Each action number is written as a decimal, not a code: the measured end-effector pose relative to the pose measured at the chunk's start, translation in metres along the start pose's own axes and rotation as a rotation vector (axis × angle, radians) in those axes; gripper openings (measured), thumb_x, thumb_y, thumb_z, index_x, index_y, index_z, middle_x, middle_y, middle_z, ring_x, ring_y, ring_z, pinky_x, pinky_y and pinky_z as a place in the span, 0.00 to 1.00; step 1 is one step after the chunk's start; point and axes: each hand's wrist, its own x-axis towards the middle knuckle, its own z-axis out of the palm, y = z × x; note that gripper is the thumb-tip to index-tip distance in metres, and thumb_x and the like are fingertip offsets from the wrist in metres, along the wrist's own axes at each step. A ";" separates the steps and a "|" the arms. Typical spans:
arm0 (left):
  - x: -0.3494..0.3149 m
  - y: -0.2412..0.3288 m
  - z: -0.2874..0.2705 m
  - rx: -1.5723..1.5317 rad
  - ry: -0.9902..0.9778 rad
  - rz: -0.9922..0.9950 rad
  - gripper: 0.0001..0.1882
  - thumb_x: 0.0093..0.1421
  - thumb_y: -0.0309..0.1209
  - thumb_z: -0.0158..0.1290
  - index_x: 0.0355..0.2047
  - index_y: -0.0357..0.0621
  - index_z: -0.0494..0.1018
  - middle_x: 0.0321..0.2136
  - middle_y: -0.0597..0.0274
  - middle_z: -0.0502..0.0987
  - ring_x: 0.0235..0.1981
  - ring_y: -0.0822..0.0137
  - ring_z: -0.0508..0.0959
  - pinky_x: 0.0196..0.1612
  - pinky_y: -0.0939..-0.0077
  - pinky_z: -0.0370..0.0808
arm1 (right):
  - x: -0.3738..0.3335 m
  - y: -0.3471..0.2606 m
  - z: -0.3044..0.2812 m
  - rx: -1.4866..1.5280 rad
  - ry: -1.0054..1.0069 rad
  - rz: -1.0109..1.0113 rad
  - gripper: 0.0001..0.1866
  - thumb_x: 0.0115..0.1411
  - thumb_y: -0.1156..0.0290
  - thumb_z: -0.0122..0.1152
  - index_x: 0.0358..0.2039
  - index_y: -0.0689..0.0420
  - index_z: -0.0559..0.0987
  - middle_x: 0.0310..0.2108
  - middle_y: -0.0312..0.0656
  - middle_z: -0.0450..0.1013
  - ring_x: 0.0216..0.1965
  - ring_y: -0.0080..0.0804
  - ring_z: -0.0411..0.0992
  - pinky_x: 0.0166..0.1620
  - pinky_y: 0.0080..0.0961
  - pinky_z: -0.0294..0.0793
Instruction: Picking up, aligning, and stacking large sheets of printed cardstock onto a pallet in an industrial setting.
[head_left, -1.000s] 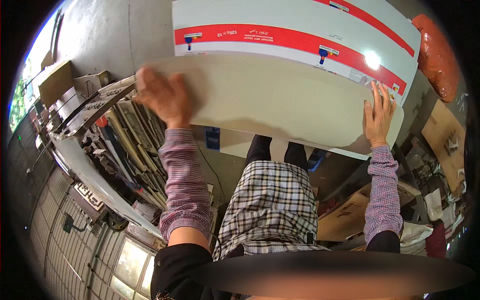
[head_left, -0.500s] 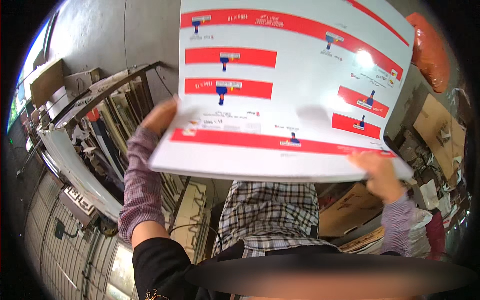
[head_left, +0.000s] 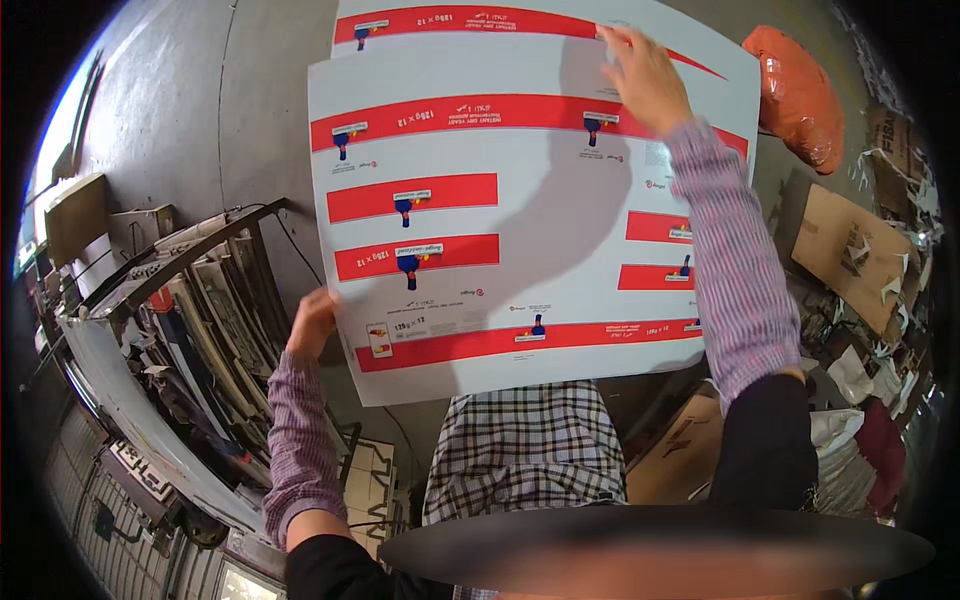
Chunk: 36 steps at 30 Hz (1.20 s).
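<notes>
In front of me lies a large white printed sheet (head_left: 540, 220) with red bands and small blue and yellow marks. It overlaps a similar sheet (head_left: 480, 55), whose far strip shows beyond it. My left hand (head_left: 316, 322) is at the left edge of the upper sheet, its fingers bent and closed against that edge; the fingertips are partly hidden. My right hand (head_left: 645, 80) reaches across to the far side, fingers stretched out over the seam between the two sheets, with nothing seen in its grip. My right forearm covers part of the right side.
A rack of upright boards and panels (head_left: 200, 340) stands to the left. An orange sack (head_left: 797, 100) lies at the far right. Brown cardboard (head_left: 850, 255) and torn paper scraps lie on the right, with another cardboard piece (head_left: 680, 445) near my right side.
The upper sheet has come down from a raised, tilted hold and now lies over the other sheet. My right hand has left its near right edge and moved to the far side.
</notes>
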 end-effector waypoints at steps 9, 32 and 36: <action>0.017 0.055 0.019 0.032 0.115 0.335 0.24 0.56 0.35 0.63 0.49 0.35 0.72 0.39 0.62 0.79 0.38 0.72 0.77 0.43 0.75 0.74 | 0.046 0.041 0.009 0.809 0.007 -0.304 0.30 0.49 0.40 0.64 0.33 0.58 0.80 0.38 0.49 0.77 0.41 0.48 0.74 0.44 0.40 0.73; 0.014 0.264 0.107 0.721 0.408 1.224 0.12 0.59 0.33 0.56 0.40 0.39 0.75 0.24 0.50 0.76 0.23 0.59 0.77 0.28 0.67 0.73 | -0.003 -0.031 -0.141 0.094 -0.522 0.207 0.21 0.59 0.67 0.59 0.55 0.45 0.73 0.44 0.47 0.75 0.41 0.49 0.75 0.45 0.43 0.75; 0.002 0.341 0.213 1.024 0.251 1.072 0.12 0.63 0.39 0.54 0.34 0.43 0.76 0.19 0.55 0.77 0.24 0.58 0.80 0.29 0.64 0.76 | -0.097 -0.087 -0.149 0.091 -0.105 0.146 0.30 0.51 0.75 0.58 0.57 0.46 0.72 0.44 0.46 0.75 0.44 0.44 0.74 0.44 0.42 0.71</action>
